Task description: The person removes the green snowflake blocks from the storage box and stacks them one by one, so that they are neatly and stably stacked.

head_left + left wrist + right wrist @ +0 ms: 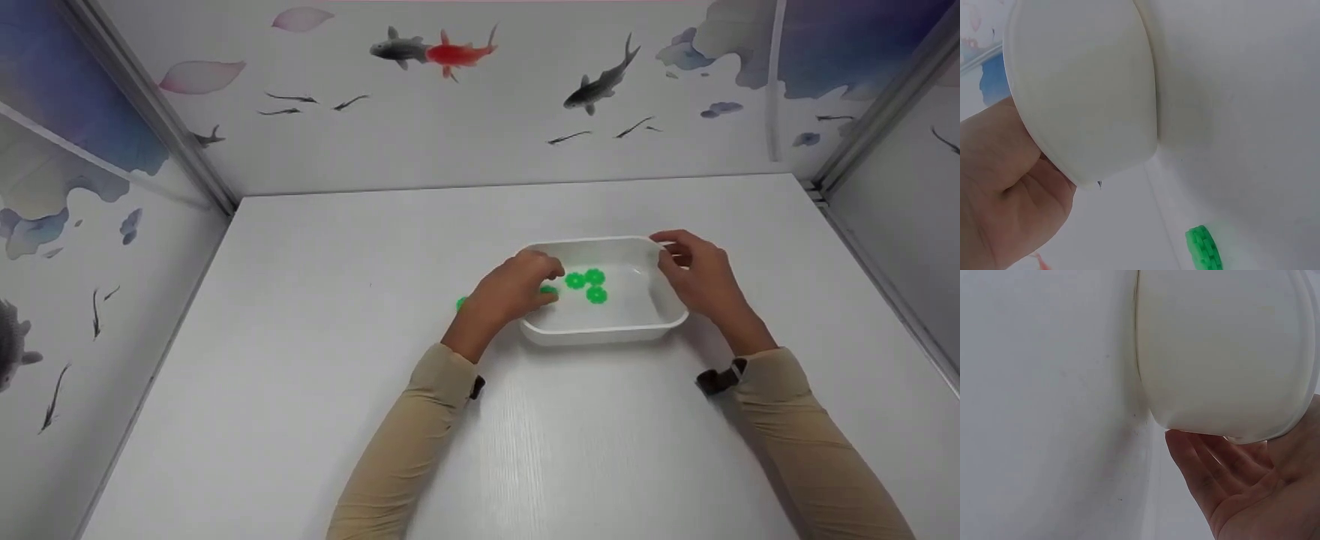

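Note:
A white plastic tray (604,319), rectangular with rounded corners, sits on the white table. Three green toothed discs (596,295) lie together on its floor. My left hand (514,285) reaches over the tray's left rim, thumb and fingers apart inside it. Between them shows another green disc (549,290), partly covered by the thumb. Outside the tray, one more green disc (1204,247) stands on the table, mostly hidden behind the left wrist in the head view. My right hand (701,274) grips the tray's right end, thumb at the rim and fingers round the far corner.
White panels printed with fish and petals (457,52) enclose the table (337,315) at the back and both sides. Metal posts (187,150) stand at the back corners. Dark straps (720,377) are worn at both wrists, by the beige sleeves.

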Demonstrator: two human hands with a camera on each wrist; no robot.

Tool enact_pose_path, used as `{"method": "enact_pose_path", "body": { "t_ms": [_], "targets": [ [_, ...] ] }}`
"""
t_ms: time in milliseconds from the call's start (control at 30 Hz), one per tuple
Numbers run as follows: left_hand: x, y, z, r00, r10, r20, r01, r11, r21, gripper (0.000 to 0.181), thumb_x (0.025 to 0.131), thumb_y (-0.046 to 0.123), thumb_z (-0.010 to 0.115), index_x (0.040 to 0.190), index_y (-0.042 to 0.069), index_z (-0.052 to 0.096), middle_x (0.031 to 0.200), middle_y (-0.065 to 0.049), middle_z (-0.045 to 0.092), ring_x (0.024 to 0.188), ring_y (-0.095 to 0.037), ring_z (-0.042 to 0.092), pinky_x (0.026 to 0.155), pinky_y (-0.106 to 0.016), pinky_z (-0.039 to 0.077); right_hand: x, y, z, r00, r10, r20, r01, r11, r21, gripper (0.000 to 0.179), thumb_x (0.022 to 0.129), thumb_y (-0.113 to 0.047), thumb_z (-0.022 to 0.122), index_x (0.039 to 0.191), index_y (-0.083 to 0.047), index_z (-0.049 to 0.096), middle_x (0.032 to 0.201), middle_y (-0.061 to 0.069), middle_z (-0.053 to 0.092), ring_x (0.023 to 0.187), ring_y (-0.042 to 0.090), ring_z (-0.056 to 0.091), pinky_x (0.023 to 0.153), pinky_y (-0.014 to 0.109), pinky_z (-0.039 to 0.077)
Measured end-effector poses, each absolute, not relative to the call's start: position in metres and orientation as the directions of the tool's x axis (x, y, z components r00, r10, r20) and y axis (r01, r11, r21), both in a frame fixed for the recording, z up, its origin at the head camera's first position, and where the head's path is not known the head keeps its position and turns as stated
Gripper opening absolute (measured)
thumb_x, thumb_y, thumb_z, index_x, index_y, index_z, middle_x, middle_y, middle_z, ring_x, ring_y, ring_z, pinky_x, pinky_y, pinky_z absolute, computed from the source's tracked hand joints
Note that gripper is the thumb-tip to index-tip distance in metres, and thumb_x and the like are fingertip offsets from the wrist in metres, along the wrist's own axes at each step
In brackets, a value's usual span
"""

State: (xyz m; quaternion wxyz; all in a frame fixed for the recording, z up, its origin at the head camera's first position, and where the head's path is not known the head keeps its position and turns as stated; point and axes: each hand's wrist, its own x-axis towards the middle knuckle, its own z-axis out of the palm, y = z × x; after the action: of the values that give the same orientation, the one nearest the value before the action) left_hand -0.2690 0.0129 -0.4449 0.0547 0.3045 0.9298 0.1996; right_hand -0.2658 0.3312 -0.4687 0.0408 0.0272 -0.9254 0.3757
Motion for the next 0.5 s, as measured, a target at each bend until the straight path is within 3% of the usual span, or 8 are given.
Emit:
{"method": "enact_pose_path", "body": {
  "t_ms": [200,333,500],
  "targets": [
    [-0.267,0.02,-0.444,-0.824,0.566,0.001,0.544,0.791,0.28,0.038,0.099,0.022,0.081,0.136,0.013,0.074,0.137,-0.005,0.071,0.128,-0.018,0.066,0.108,-0.034,0.059,-0.266,0.331,-0.467,-0.996,-0.016,0.087,-0.072,0.716,-0.694,0.041,0.112,-0.025,0.053,0.151,-0.012,0.06,0.146,0.026,0.065,0.132,0.047,0.066,0.113,0.064,0.053],
    [-0.266,0.025,-0.443,-0.836,0.548,-0.025,0.531,0.819,0.217,0.029,0.099,0.02,0.081,0.127,0.012,0.076,0.124,-0.004,0.073,0.108,-0.017,0.064,0.097,-0.032,0.06,-0.266,0.332,-0.468,-0.996,-0.022,0.091,-0.08,0.712,-0.697,0.041,0.112,-0.023,0.054,0.15,-0.011,0.06,0.147,0.027,0.065,0.132,0.047,0.066,0.113,0.064,0.053],
    [-0.267,0.03,-0.444,-0.838,0.543,-0.061,0.529,0.834,0.158,0.015,0.102,0.019,0.077,0.114,0.012,0.074,0.107,-0.002,0.072,0.091,-0.016,0.052,0.082,-0.03,0.053,-0.265,0.331,-0.469,-0.992,-0.028,0.125,-0.107,0.721,-0.685,0.04,0.112,-0.022,0.053,0.149,-0.01,0.061,0.144,0.027,0.066,0.129,0.047,0.068,0.111,0.064,0.054]
  ]
}}
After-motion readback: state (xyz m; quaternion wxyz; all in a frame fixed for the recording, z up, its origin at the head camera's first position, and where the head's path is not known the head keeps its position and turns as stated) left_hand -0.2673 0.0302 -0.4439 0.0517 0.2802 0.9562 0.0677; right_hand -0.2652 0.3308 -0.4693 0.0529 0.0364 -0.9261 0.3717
